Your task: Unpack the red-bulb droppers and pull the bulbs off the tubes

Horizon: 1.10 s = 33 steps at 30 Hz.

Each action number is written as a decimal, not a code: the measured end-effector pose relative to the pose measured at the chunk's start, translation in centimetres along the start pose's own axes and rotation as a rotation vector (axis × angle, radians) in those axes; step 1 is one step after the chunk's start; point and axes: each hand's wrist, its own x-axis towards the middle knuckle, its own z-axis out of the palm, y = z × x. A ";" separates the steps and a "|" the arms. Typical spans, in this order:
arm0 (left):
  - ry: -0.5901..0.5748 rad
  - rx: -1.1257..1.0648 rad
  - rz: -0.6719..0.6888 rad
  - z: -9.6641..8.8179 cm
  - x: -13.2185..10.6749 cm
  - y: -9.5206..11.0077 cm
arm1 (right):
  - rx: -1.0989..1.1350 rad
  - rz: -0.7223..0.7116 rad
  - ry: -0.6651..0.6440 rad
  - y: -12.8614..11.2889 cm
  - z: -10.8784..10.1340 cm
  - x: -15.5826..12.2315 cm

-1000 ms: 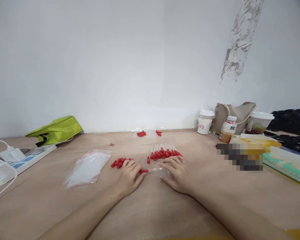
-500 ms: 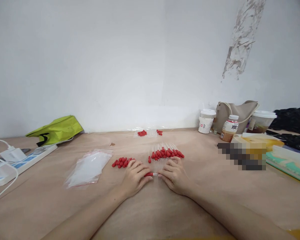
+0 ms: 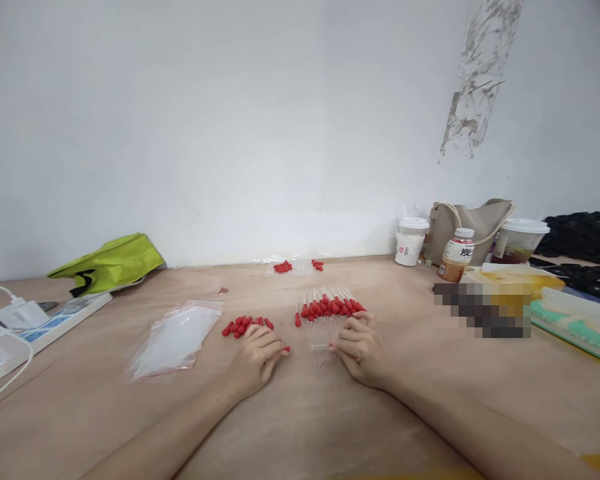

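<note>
My left hand (image 3: 258,355) is closed in a pinch on a red rubber dropper bulb (image 3: 287,349), whose end shows past the fingertips. My right hand (image 3: 362,351) pinches a clear dropper tube (image 3: 321,347), which points left over several loose clear tubes (image 3: 325,328). A gap parts the bulb from the tube. Just beyond my left hand lies a pile of loose red bulbs (image 3: 240,325). Beyond my right hand, droppers with red bulbs (image 3: 330,306) lie side by side, bulbs toward me and clear tubes pointing away.
Flat clear zip bags (image 3: 177,340) lie to the left, near a power strip (image 3: 65,323) and a yellow-green bag (image 3: 115,263). Bagged droppers (image 3: 283,267) rest by the wall. On the right stand a paper cup (image 3: 410,243), a bottle (image 3: 457,257) and a grey bag (image 3: 473,220).
My left hand has moved left with the red bulb, away from the tube. My right hand has shifted slightly right, and a gap now separates bulb and tube.
</note>
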 end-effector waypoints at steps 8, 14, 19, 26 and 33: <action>0.188 -0.093 -0.386 -2.2 0.1 -1.9 | -0.064 0.340 0.162 1.4 -0.5 0.2; 0.252 -0.143 -0.875 -5.5 -1.0 -6.7 | -0.174 0.398 0.134 2.1 -0.7 0.1; 0.192 -0.195 -0.982 -5.7 -2.0 -8.2 | -0.219 0.318 0.113 2.0 0.4 0.2; 0.081 -0.216 -0.868 -4.3 -2.4 -9.1 | -0.254 0.242 0.008 1.3 1.4 0.7; 0.076 -0.280 -0.900 -3.4 -3.0 -10.0 | -0.188 0.207 -0.099 0.3 0.5 1.1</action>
